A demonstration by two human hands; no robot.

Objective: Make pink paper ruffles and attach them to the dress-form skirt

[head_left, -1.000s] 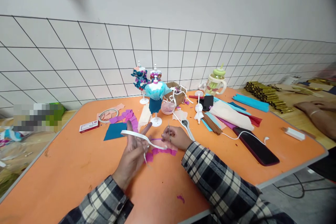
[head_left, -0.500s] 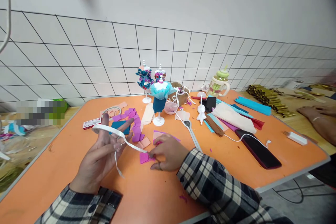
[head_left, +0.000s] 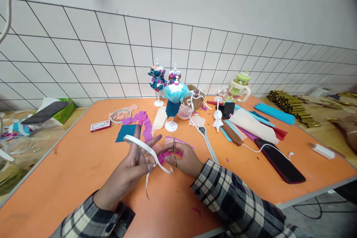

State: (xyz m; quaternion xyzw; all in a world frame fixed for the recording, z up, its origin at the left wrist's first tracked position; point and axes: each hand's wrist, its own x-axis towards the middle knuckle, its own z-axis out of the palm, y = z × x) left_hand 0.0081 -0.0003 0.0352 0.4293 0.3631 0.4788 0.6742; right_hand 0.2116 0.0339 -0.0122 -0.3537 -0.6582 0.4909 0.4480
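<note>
Holding white strip (head_left: 154, 155), inside table edges (head_left: 318, 192)

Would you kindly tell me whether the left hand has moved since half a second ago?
Yes; judged against the dark blue square, the left hand has moved to the right.

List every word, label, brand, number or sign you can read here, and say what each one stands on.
None can be read.
Small red-and-white box: marks on it, too small to read.
Green-lidded bottle: any print is too blurred to tell.
Green packet at the far left: any print is too blurred to tell.
</note>
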